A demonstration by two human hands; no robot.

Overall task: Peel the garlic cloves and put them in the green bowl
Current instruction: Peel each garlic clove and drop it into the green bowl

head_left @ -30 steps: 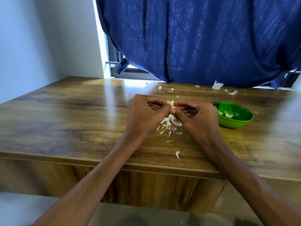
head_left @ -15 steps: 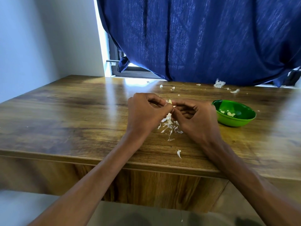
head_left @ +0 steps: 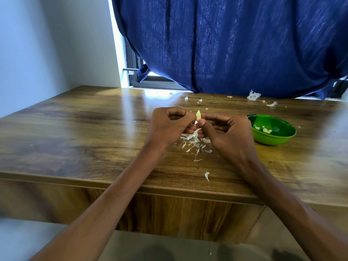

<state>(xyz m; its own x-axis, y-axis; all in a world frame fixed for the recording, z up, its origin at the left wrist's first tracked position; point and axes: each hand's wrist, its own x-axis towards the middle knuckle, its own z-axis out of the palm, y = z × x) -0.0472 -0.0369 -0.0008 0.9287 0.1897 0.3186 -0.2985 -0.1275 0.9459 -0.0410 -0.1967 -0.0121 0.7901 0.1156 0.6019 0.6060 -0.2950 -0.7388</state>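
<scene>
A pale garlic clove sticks up between the fingertips of both hands above the middle of the wooden table. My left hand pinches it from the left with curled fingers. My right hand pinches it from the right, thumb against its lower end. Under the hands lies a heap of white garlic skins. The green bowl sits just right of my right hand and holds a few peeled cloves.
Loose skin scraps lie near the table's far edge and one near the front edge. A dark blue curtain hangs behind the table over a window. A white wall stands at the left.
The clove now shows more clearly above the fingertips. Both hands stay together over the skin heap and have barely shifted.
</scene>
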